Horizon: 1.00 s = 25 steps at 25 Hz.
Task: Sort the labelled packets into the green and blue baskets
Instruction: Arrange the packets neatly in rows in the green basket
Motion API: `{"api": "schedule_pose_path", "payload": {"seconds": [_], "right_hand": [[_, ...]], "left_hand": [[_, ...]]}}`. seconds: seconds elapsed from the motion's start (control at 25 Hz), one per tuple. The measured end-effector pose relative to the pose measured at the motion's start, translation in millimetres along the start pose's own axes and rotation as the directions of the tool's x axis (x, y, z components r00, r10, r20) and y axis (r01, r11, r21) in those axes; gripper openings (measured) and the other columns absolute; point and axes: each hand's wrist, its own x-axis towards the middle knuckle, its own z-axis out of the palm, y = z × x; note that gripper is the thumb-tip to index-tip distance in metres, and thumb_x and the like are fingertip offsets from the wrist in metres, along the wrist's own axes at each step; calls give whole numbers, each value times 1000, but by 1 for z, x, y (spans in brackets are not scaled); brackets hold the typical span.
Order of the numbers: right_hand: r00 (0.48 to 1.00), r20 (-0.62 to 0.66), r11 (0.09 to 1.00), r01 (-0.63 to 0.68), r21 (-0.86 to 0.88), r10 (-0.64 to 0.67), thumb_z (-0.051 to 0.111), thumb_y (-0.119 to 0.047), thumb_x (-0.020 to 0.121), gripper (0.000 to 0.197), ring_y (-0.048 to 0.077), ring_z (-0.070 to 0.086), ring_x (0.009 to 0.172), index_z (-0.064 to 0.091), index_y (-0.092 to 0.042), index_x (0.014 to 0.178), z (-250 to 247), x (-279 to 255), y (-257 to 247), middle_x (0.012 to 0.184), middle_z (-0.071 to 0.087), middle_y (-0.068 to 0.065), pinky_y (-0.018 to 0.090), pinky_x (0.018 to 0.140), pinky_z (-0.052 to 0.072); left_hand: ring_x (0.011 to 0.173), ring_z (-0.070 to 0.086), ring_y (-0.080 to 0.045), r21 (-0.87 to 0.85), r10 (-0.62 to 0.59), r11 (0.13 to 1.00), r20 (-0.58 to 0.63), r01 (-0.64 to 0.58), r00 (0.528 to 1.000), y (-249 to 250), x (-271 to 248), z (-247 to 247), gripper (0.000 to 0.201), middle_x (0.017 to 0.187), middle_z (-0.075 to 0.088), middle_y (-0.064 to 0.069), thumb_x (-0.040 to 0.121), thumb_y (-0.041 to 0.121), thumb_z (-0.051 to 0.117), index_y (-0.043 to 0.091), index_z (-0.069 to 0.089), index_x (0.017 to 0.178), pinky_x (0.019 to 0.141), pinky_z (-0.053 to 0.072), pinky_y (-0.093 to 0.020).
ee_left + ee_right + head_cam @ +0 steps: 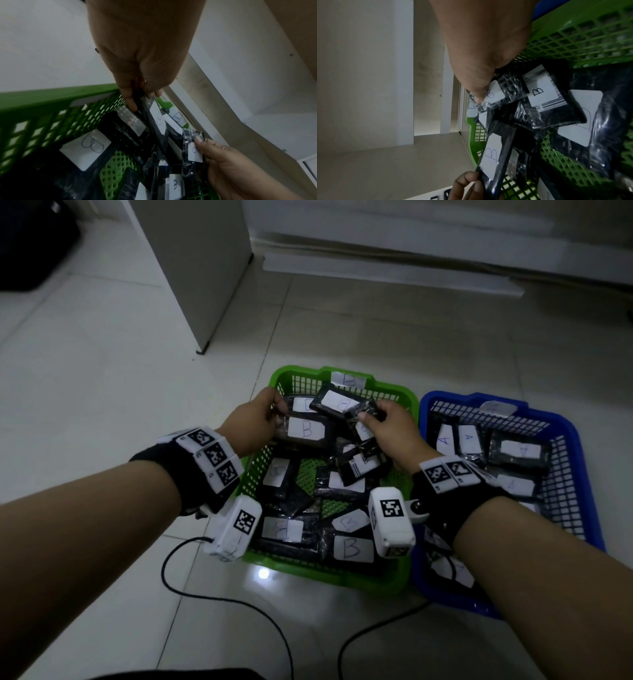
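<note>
Black plastic packets marked B are lying heaped in the green basket (pixel 260 470) under our fingers, while our left hand (pixel 255 422) is pinching one B packet (pixel 306 430) and our right hand (pixel 390 428) another packet (pixel 363 409), presumably to settle them among matching labels.

Indoor room, likely a home: glossy pale tiled floor (pixel 102 364), white cabinet panel (pixel 198 268) standing on it, low white ledge (pixel 394 273) along far wall, dim light, black cable (pixel 239 604) trailing across tiles.
</note>
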Motion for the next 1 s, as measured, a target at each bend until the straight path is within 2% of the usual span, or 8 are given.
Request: {"api": "schedule_pose_path", "payload": {"seconds": [0.12,0.24,0.36,0.52,0.68,0.76,0.88,1.0], "right_hand": [[992,-122,999,-18,45,23,59,-25,92,25,18,60,94,62,-9,110,-5,2,1,103,65,1,28,83,48],[991,-130,989,-11,146,30,58,-30,91,23,22,66,93,64,-12,106,-3,6,5,102,70,5,42,88,54],[995,-75,989,-60,138,71,59,-30,90,21,24,66,94,64,-15,103,0,14,8,101,70,5,48,89,53],[994,45,980,-104,167,98,61,-34,85,17,24,67,94,65,-22,96,-2,20,2,101,71,3,49,91,53],[997,-46,996,-62,57,64,61,-25,90,16,24,66,86,66,-10,94,0,2,-5,91,69,6,36,80,53],[998,11,998,-65,14,65,63,-29,89,19,27,65,78,66,-11,84,6,-12,-5,82,69,9,37,72,52],[964,235,992,-124,-24,127,64,-28,88,25,26,64,80,66,-5,97,21,-27,-3,92,70,18,34,71,50],[907,371,980,-181,-83,199,62,-19,88,24,24,57,67,63,2,100,44,-38,-6,78,63,16,31,60,43]], "left_hand": [[89,59,-17,-39,-24,999,-47,22,999,-3,7,6,10,97,63,1,90,12,56,20,62,93,77,47,-27],[98,51,-13,44,27,999,-3,-27,1000,-1,9,10,26,115,49,-4,76,19,76,22,64,99,94,41,-21],[97,46,-11,142,132,982,-29,-127,991,4,6,14,37,127,33,-9,75,7,75,11,63,109,94,34,-11],[103,54,-31,301,261,921,-2,-248,965,9,7,18,36,134,33,-15,78,-4,61,8,56,112,91,49,-36],[121,48,-34,348,259,899,67,-266,963,4,13,17,43,146,30,-14,77,-2,63,12,53,116,92,48,-39],[132,40,-33,396,278,872,87,-289,957,0,15,19,44,150,29,-10,79,0,63,14,52,119,101,42,-45],[146,14,-25,562,266,759,193,-329,944,-6,15,22,43,157,21,-2,86,11,60,20,50,127,117,15,-51],[132,40,-31,474,392,761,210,-444,896,-13,3,16,37,142,44,-9,81,9,63,19,61,117,107,37,-47]]}}
